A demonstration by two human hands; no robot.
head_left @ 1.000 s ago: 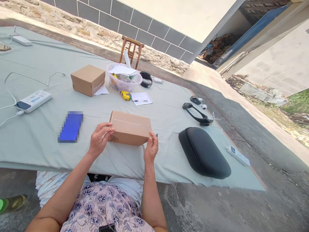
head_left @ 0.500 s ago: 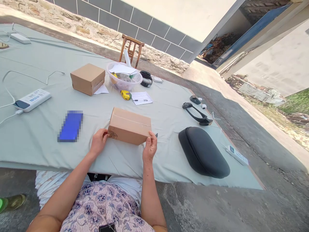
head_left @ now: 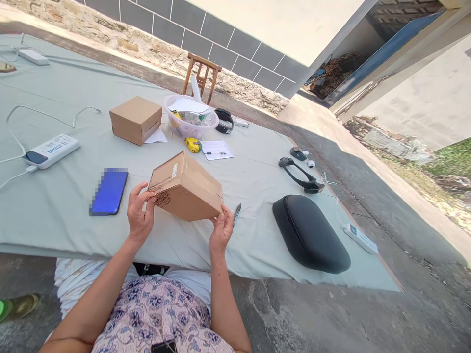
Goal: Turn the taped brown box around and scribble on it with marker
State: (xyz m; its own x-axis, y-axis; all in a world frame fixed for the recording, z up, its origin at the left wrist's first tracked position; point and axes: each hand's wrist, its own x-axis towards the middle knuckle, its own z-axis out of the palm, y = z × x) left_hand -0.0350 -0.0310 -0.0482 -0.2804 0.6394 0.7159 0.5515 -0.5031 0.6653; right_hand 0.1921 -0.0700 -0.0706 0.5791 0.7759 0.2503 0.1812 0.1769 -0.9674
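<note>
My hands hold a small brown cardboard box (head_left: 186,189) up above the sheet, tilted, with a printed mark and a small white label showing on it. My left hand (head_left: 139,213) grips its left end, and my right hand (head_left: 222,229) pinches its lower right corner. A black marker pen (head_left: 237,214) lies just beyond my right hand, apart from it. Left of the box is a phone (head_left: 109,191) with a blurred blue screen, lying flat on the sheet.
A pale green sheet (head_left: 253,250) holds a second cardboard box (head_left: 135,120), a plastic bowl (head_left: 191,117) of clutter, a yellow tape measure (head_left: 193,144), a white power bank (head_left: 51,151), a black cushion (head_left: 311,233) and a black curved headset (head_left: 300,174). A wooden chair (head_left: 201,73) stands behind.
The box has tipped up from nearly flat, its left end rising and turning so the labelled face shows. My left hand has shifted down its end, and the marker pen shows more fully.
</note>
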